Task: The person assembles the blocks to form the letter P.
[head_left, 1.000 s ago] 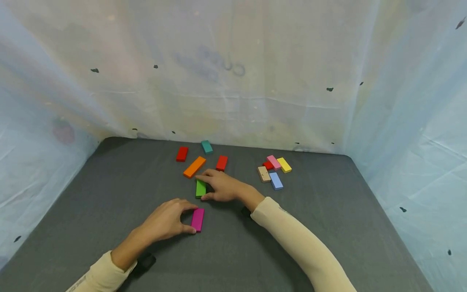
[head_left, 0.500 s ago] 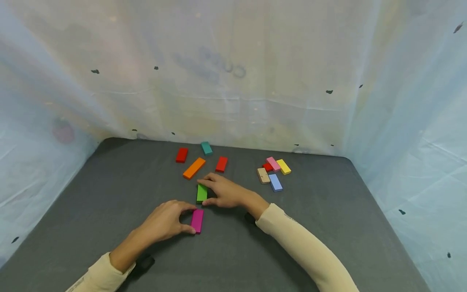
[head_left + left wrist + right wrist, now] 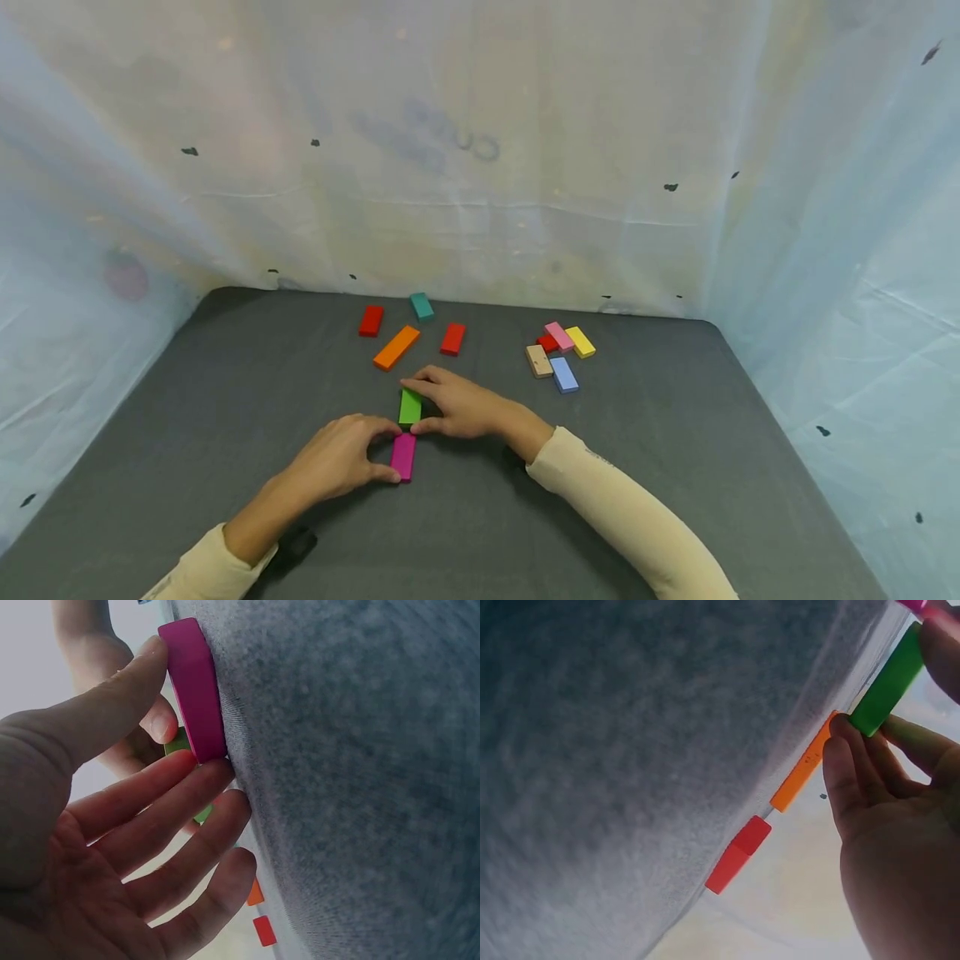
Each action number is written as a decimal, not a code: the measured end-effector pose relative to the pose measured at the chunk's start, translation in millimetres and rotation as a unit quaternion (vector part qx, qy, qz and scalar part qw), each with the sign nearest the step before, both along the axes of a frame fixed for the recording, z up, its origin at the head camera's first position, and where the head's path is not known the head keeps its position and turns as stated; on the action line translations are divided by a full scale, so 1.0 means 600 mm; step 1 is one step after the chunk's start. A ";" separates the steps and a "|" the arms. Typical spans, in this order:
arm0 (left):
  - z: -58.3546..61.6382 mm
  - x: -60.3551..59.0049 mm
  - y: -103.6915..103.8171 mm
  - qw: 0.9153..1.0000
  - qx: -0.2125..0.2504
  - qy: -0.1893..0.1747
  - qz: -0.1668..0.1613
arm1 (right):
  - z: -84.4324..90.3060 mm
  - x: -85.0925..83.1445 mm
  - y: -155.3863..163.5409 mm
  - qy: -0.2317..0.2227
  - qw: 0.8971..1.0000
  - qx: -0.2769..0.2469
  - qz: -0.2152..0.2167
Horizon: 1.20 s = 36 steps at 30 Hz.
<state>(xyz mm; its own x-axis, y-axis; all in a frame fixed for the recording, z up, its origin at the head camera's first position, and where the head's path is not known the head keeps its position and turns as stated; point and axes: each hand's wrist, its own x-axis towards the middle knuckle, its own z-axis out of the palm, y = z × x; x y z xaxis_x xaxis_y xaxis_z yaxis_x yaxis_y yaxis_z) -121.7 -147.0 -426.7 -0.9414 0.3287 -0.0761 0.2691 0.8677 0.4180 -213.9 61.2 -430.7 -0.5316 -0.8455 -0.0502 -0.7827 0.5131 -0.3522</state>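
A magenta wooden block [image 3: 403,457] lies on the dark cloth, and my left hand [image 3: 343,454] pinches it lengthwise between thumb and fingers. In the left wrist view the thumb is at one end of the magenta block [image 3: 196,694] and fingertips are at the other. Just beyond it, a green block [image 3: 410,407] lies almost in line, its near end right at the magenta block's far end. My right hand [image 3: 468,406] pinches the green block by its two ends, thumb near and fingers far, as the right wrist view also shows on the green block [image 3: 889,681].
Past the hands lie an orange block [image 3: 396,347], two red blocks [image 3: 371,321] and a teal block [image 3: 422,306]. Farther right is a cluster with tan [image 3: 538,362], light blue [image 3: 564,375], pink [image 3: 558,336], yellow [image 3: 580,342] and red blocks. A pale curtain [image 3: 480,208] encloses the back and sides.
My right hand has drawn the green block nearer, closing the gap to the magenta block. The left hand and the magenta block have stayed nearly still.
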 end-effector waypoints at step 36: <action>0.001 0.005 0.002 1.000 0.003 0.022 -0.005 | -0.007 0.007 0.000 -0.006 1.000 0.009 0.008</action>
<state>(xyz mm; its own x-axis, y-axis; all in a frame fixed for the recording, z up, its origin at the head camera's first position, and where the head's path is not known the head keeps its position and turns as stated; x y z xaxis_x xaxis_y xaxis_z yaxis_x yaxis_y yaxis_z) -118.8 -145.8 -426.1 -0.9407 0.3377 -0.0334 0.2951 0.8627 0.4107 -209.5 61.2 -435.2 -0.5178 -0.8525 -0.0716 -0.7866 0.5073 -0.3519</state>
